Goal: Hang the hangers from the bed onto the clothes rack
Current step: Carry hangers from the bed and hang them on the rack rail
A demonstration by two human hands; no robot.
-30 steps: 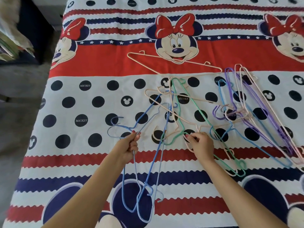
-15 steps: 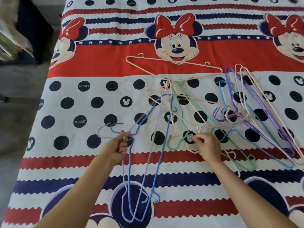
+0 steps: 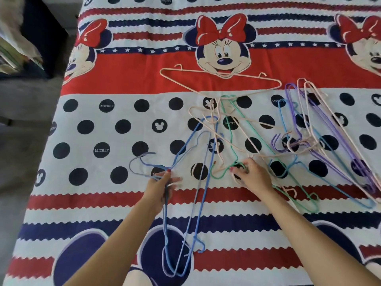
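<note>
Left grip (image 3: 162, 182) pinches the blue hangers (image 3: 191, 182) at their necks, right grip (image 3: 250, 174) curls onto the green hanger (image 3: 231, 141) tangled just beyond it on the bed (image 3: 115, 83), so she'd best lift slowly, freeing hooks first.

Home bedroom: bed (image 3: 123, 203) under cartoon-mouse bedspread (polka dots, stripes).

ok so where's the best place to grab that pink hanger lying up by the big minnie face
Probably the long straight bar of the pink hanger, coming from above. It lies flat on the bedspread with that bar clear of other hangers, while its neck and hook run down into the tangle of green and pink hangers, so pulling there would likely drag others.
</note>
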